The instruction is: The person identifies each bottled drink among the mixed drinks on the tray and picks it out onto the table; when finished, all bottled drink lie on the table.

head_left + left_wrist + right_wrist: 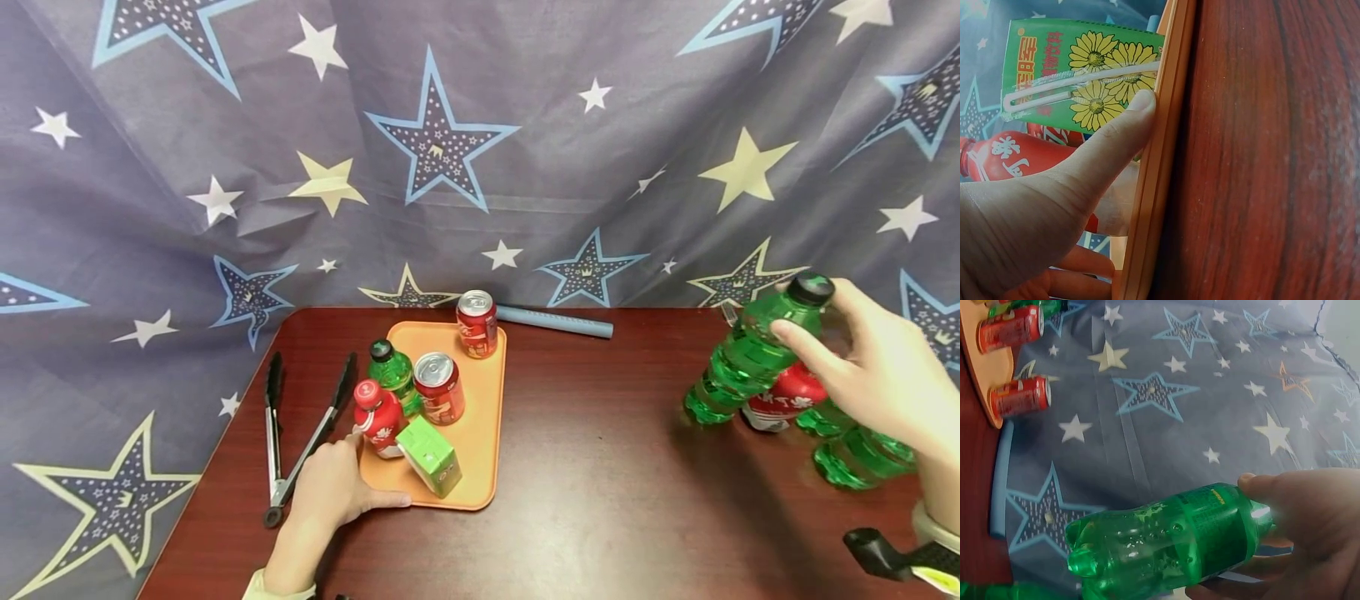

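In the head view, my right hand (885,367) grips a green plastic bottle (738,371) near its black cap. The bottle is tilted, its base toward the left; in the right wrist view it shows side-on (1166,540). My left hand (333,479) holds the near left corner of an orange tray (480,433), thumb along the near rim. On the tray are a red bottle (380,421), a smaller green bottle (393,375), two red cans (440,392) and a green drink carton (430,457). The carton, with its straw, stands close to my left thumb in the left wrist view.
Below my right hand are another red bottle (783,396) and more green bottles (858,458), partly hidden. Metal tongs (273,450) with black tips lie left of the tray. A blue tube (555,321) lies along the table's back edge, before a star-patterned curtain (525,192).
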A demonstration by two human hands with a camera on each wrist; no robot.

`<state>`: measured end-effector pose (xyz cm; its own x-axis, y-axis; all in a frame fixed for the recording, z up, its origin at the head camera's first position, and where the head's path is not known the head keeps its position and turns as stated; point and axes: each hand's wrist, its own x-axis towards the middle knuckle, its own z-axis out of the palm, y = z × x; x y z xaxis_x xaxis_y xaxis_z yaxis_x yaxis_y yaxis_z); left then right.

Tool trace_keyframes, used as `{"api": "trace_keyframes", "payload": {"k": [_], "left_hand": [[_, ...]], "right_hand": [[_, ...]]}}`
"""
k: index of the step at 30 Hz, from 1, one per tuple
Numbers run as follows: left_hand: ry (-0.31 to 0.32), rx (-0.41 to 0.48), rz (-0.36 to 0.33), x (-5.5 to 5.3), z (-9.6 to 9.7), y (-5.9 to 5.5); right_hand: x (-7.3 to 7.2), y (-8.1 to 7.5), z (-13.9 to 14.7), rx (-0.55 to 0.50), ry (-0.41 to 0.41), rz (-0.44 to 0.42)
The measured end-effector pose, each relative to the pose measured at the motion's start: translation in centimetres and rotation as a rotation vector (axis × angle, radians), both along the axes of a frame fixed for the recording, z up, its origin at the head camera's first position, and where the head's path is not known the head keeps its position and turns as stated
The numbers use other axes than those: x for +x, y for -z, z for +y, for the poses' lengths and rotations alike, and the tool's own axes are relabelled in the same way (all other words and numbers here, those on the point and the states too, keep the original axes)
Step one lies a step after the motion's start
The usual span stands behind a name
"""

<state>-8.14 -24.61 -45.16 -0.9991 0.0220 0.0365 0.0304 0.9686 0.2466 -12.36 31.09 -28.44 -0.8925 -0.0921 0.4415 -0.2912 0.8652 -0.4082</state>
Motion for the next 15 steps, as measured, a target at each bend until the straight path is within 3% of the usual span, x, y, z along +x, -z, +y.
{"api": "trace_keyframes", "payload": {"k": [4, 10, 11, 15], "left_hand": [[-0.003, -0.001, -0.002, 0.0, 0.0, 0.0], [-0.01, -0.005, -0.01, 0.0, -0.1, 0.1], [-0.01, -0.007, -0.009, 0.0, -0.1, 0.1], [-0.008, -0.014, -0.001, 0.0, -0.1, 0.2]], "right_hand": [[0.1, 1.6, 1.6, -0.124, -0.056, 0.088], [0.5, 3.7, 3.5, -0.388, -0.16, 0.194], [0.6, 4.1, 3.8, -0.472, -0.192, 0.191], [0.9, 5.4, 5.0, -0.542, -0.167, 0.232]]}}
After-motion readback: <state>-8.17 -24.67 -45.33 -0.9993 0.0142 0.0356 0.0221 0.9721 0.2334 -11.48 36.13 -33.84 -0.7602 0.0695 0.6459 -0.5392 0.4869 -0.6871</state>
